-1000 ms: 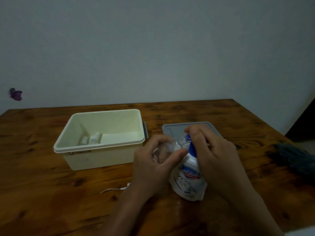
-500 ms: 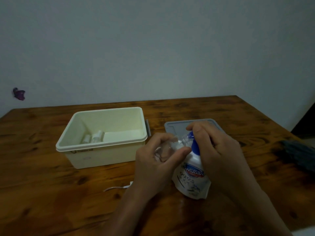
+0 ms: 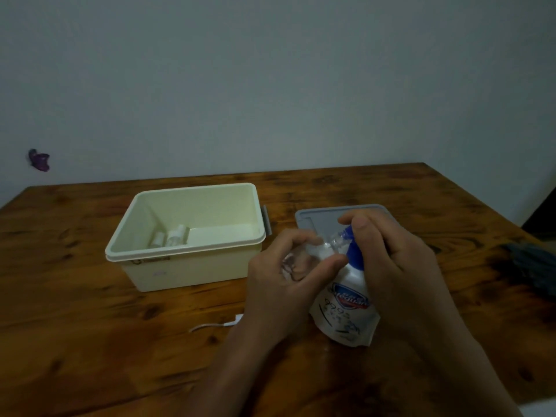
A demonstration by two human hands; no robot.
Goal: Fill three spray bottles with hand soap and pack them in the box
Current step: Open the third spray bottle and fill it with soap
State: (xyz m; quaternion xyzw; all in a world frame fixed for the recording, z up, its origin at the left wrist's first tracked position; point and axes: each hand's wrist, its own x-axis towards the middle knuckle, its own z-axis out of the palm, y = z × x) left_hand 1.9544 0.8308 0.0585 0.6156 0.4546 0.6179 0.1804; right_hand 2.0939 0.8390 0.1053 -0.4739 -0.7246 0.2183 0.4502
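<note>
Both hands meet over the table, right of the box, and the light is dim. The left hand curls round a clear bottle, thumb across the front and fingers wrapped behind, holding it tilted with its neck toward the pouch. The right hand grips the pouch near its top, fingers folded over the blue spout, and the spout sits right against the bottle's mouth. The white pouch hangs below the right hand, its blue and red label facing the camera, its lower edge close to the wood; whether it touches cannot be told. Behind the hands the grey lid lies flat on the table, partly hidden by the fingers. The cream box stands open just left of the lid, and 2 small white-capped bottles lie side by side on its floor, against the left wall. A thin white cable trails on the wood near the left wrist. A dark cloth lies at the right edge of the table, well apart from the hands. On the wall at far left there is a small purple thing
</note>
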